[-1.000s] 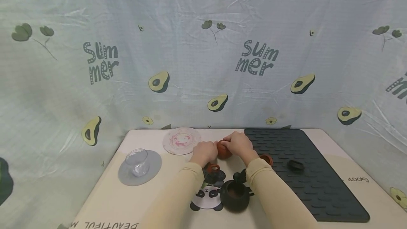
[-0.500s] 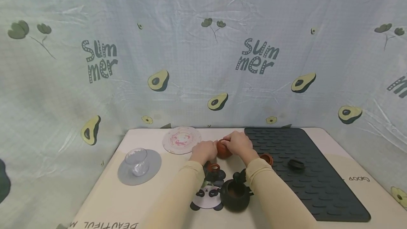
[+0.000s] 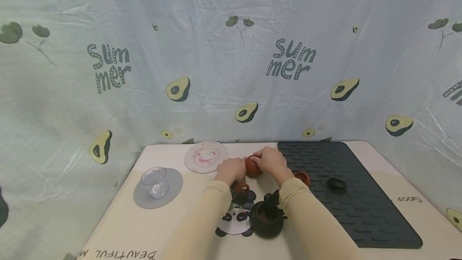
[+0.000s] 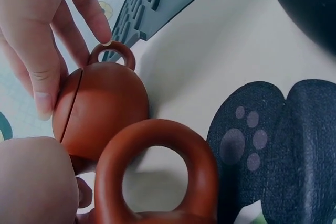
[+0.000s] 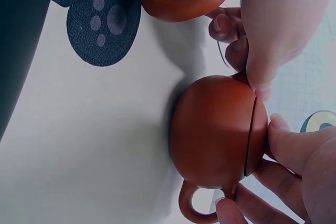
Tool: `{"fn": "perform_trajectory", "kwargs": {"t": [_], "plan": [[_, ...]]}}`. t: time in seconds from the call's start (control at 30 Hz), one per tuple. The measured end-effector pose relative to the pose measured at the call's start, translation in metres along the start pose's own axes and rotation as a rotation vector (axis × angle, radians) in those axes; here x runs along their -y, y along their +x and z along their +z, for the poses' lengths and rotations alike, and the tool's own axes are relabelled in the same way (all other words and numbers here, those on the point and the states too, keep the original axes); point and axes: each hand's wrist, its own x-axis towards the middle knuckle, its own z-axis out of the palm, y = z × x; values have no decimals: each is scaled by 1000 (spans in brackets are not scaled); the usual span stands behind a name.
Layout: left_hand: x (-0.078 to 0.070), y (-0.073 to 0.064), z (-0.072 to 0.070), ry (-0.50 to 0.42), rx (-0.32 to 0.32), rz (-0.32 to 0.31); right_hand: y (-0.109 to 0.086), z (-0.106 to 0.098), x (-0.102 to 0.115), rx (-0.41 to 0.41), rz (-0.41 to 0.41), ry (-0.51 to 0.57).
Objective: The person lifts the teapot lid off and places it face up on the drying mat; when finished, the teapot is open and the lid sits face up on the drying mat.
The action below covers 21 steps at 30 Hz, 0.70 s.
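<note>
A reddish-brown clay teapot with its lid on sits between both hands on the table. My right hand holds it from the right, thumb on the lid and a fingertip at the loop handle. On the opposite side my left hand grips the teapot by the spout, a fingertip right at the lid's edge. Just below the left hand is a second clay piece with a ring handle, mostly hidden in the head view. An open black teapot stands nearer, between the forearms.
A ridged dark mat covers the right side, bearing a small black lid and, at its left edge, a hollow clay piece. At left a glass cup stands on a grey round mat. A pink patterned disc lies behind.
The head view has tilted slightly downward, so the table sits higher in frame. Both hands stay at the clay teapot with hardly any visible movement.
</note>
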Motion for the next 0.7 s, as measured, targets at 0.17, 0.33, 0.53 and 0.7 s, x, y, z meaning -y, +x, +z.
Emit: {"fn": "perform_trajectory", "kwargs": {"t": [0.17,0.33,0.53,0.7], "plan": [[0,2,-1,3,21,1,2,0,-1,4,5,-20],[1,4,-2,-10,33,12,2,-1,0,0,12,-2],[2,6,-3,-18,32,17,4,-1,0,2,18,0],[2,5,-4,-33,35,13,5,-1,0,-1,18,-10]]}}
